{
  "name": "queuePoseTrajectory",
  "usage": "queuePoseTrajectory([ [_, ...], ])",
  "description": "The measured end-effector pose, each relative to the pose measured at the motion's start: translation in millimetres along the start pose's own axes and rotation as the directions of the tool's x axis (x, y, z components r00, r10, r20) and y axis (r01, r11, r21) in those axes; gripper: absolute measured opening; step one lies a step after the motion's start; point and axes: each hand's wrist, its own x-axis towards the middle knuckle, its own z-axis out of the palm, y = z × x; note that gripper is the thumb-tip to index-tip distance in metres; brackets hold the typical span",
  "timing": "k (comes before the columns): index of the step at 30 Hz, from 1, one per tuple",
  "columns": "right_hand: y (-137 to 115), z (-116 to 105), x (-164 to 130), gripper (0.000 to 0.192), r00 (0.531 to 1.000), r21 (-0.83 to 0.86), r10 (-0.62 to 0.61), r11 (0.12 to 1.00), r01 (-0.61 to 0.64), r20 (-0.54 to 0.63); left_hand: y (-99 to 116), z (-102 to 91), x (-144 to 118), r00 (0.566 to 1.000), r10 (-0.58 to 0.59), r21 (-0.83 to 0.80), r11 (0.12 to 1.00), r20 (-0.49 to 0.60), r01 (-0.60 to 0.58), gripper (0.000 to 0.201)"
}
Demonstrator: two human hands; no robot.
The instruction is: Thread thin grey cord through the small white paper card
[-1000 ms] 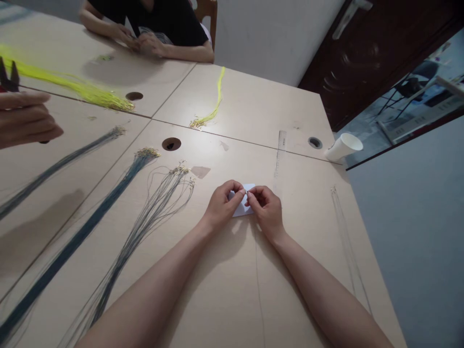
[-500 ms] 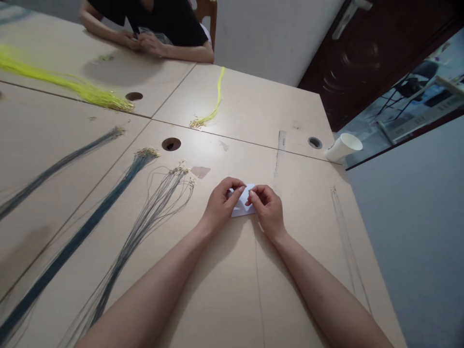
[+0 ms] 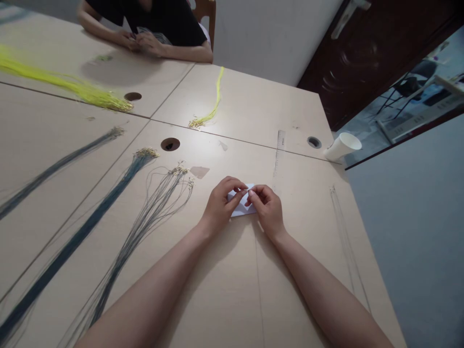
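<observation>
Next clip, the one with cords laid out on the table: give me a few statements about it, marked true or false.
1. Both hands, the left hand and the right hand, meet over a small white paper. True.
2. The white paper cup stands upright. False: it lies on its side near the table edge.
3. A clear ruler lies beyond the hands. True.
4. The yellow cords lie right beside the person's wrists. False: they lie far off, toward another person; grey cords are nearer.
</observation>
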Motion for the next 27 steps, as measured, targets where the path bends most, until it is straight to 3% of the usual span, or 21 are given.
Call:
queuePoseTrajectory([
  [16,-3.0,-1.0,-0.5,0.010,1.000,-0.018,0.001,1.000,-0.001,0.017,3.5,-1.6,-0.3,1.000,0.006,0.084,0.996,0.017,-0.007,0.009],
  [27,-0.7,0.0,-0.8,0.007,1.000,0.014,0.003,1.000,-0.003,0.007,5.7,-2.9,1.4,0.988,-0.140,0.041,0.990,0.064,0.138,0.016],
])
